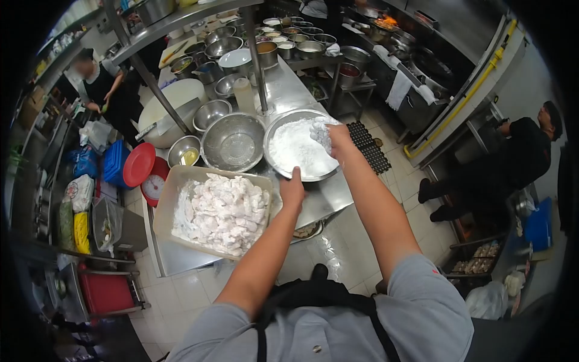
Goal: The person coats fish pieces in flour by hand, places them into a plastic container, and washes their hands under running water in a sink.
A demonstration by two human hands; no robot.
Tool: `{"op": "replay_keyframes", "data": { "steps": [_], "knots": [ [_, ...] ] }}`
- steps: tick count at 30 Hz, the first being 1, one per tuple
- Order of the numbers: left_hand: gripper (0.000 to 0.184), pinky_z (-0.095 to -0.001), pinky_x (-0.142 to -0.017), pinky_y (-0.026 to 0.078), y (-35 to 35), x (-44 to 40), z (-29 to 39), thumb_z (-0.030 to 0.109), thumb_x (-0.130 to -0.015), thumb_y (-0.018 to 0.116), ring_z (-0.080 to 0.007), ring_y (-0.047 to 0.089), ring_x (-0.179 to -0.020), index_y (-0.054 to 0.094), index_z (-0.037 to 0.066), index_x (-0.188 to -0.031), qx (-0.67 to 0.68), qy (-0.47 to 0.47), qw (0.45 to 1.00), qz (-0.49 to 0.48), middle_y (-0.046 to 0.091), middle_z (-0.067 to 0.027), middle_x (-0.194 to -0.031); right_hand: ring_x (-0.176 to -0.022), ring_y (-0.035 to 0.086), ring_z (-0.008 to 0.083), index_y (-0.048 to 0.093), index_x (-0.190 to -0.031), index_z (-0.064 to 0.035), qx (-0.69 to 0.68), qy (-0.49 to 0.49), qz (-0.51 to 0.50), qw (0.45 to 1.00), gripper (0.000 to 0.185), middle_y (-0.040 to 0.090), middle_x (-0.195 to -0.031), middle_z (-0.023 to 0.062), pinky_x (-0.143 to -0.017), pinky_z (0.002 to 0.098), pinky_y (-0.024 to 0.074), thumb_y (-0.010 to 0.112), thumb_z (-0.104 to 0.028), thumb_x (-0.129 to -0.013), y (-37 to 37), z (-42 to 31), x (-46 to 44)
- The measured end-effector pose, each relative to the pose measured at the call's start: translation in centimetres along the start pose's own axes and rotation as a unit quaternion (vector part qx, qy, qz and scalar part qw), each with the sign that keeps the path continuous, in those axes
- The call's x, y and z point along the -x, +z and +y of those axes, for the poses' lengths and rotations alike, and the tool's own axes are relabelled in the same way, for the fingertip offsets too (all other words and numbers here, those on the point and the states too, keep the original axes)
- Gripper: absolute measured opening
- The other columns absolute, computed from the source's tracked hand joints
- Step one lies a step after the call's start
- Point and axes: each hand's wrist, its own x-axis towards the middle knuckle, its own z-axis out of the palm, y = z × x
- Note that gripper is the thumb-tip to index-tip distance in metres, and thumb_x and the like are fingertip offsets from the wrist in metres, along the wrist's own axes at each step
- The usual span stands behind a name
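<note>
A metal bowl of white powder (298, 148) sits on the steel counter. My left hand (292, 190) grips its near rim, thumb on top and fingers underneath. Inside the bowl's right side is my right hand (332, 137), its fingers closed and heavily coated with powder; whatever they hold cannot be made out. To the left, a rectangular tub (161, 208) holds a heap of white-coated pieces (226, 211). An empty-looking perforated metal bowl (233, 145) with powder traces stands beside the powder bowl, behind the tub.
Small bowl with yellow contents (185, 152), red scale (154, 186) and squeeze bottle (243, 96) stand nearby. A shelf post (256, 60) rises behind the bowls. One person (99, 90) stands at left, another (518, 151) at right. A flame (386, 23) burns on the stove.
</note>
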Motion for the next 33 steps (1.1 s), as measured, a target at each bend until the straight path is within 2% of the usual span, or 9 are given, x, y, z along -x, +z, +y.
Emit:
{"op": "replay_keyframes", "data": {
  "steps": [2,9,11,12,14,20,24,27,33],
  "knots": [
    [0.034,-0.0362,-0.053,0.050,1.4,-7.5,-5.7,0.013,-0.078,0.054,-0.0269,0.060,-0.070,0.054,-0.009,-0.103,-0.002,0.107,0.994,0.030,0.060,-0.0171,-0.091,-0.074,0.067,0.0258,0.060,-0.101,0.0067,-0.014,0.015,-0.030,0.999,0.019,0.066,-0.087,0.0157,-0.067,0.0368,0.0579,0.056,-0.001,-0.084,-1.8,-2.0,0.9],
    [0.028,-0.0373,-0.046,0.042,-0.3,-2.5,-0.6,0.011,-0.071,0.058,-0.0214,0.055,-0.060,0.056,-0.009,-0.089,-0.060,0.012,0.998,0.028,0.059,-0.0145,-0.076,-0.076,0.067,0.0245,0.058,-0.104,0.0059,0.013,0.059,-0.089,0.994,0.021,0.066,-0.087,0.0144,-0.067,0.0346,0.0582,0.050,-0.004,-0.088,-6.3,-2.8,2.0],
    [0.032,-0.0393,-0.057,0.045,0.4,0.3,-1.5,0.014,-0.070,0.055,-0.0251,0.057,-0.066,0.058,-0.010,-0.091,-0.056,0.080,0.995,0.011,0.061,-0.0163,-0.081,-0.077,0.067,0.0242,0.058,-0.103,0.0072,0.022,0.068,-0.075,0.995,0.023,0.066,-0.089,0.0153,-0.069,0.0365,0.0582,0.044,-0.007,-0.091,-6.8,-3.4,3.2],
    [0.030,-0.0384,-0.060,0.046,-0.6,-3.8,-4.6,0.010,-0.070,0.054,-0.0261,0.058,-0.070,0.057,-0.009,-0.093,-0.126,0.010,0.989,0.071,0.061,-0.0159,-0.087,-0.078,0.067,0.0246,0.058,-0.103,0.0075,0.031,0.071,-0.056,0.995,0.024,0.066,-0.091,0.0158,-0.070,0.0381,0.0581,0.043,-0.008,-0.091,-7.6,-2.1,2.5],
    [0.021,-0.0438,-0.056,0.050,-0.2,-2.3,-3.1,0.004,-0.070,0.053,-0.0293,0.061,-0.071,0.052,-0.006,-0.088,0.080,0.013,0.995,-0.057,0.057,-0.0169,-0.083,-0.080,0.068,0.0252,0.058,-0.104,0.0072,0.030,0.091,-0.026,0.995,0.026,0.066,-0.093,0.0167,-0.073,0.0404,0.0577,0.043,-0.009,-0.092,-7.4,-2.6,3.0],
    [0.025,-0.0361,-0.055,0.051,0.3,2.8,-6.4,0.003,-0.070,0.054,-0.0226,0.060,-0.068,0.058,-0.003,-0.094,-0.049,0.053,0.990,-0.120,0.060,-0.0107,-0.081,-0.084,0.068,0.0250,0.058,-0.107,0.0046,-0.037,0.149,-0.070,0.986,0.026,0.066,-0.097,0.0165,-0.075,0.0414,0.0575,0.044,-0.011,-0.092,-12.1,-2.3,7.6],
    [0.037,-0.0312,-0.070,0.049,-0.1,9.9,-9.3,0.000,-0.071,0.052,-0.0205,0.061,-0.078,0.061,-0.006,-0.107,-0.051,-0.034,0.979,-0.194,0.064,-0.0130,-0.093,-0.087,0.066,0.0269,0.060,-0.105,0.0042,-0.045,0.144,-0.010,0.989,0.028,0.066,-0.099,0.0171,-0.080,0.0403,0.0565,0.043,-0.014,-0.092,-15.8,-3.2,15.0],
    [0.029,-0.0299,-0.063,0.046,-1.2,10.9,-14.1,0.000,-0.071,0.053,-0.0177,0.060,-0.071,0.065,-0.005,-0.097,-0.189,-0.021,0.947,-0.258,0.065,-0.0088,-0.085,-0.096,0.064,0.0262,0.059,-0.107,0.0031,-0.068,0.202,0.055,0.976,0.026,0.063,-0.105,0.0182,-0.084,0.0395,0.0552,0.045,-0.013,-0.092,-20.0,-1.7,20.6],
    [0.028,-0.0303,-0.066,0.047,-3.1,11.4,-19.9,-0.001,-0.070,0.053,-0.0197,0.060,-0.074,0.064,-0.007,-0.095,-0.113,-0.174,0.944,-0.257,0.064,-0.0113,-0.087,-0.103,0.058,0.0305,0.053,-0.114,0.0040,-0.193,0.179,0.116,0.958,0.027,0.058,-0.111,0.0172,-0.093,0.0379,0.0511,0.053,-0.002,-0.088,-24.8,4.4,23.5]
  ]
}}
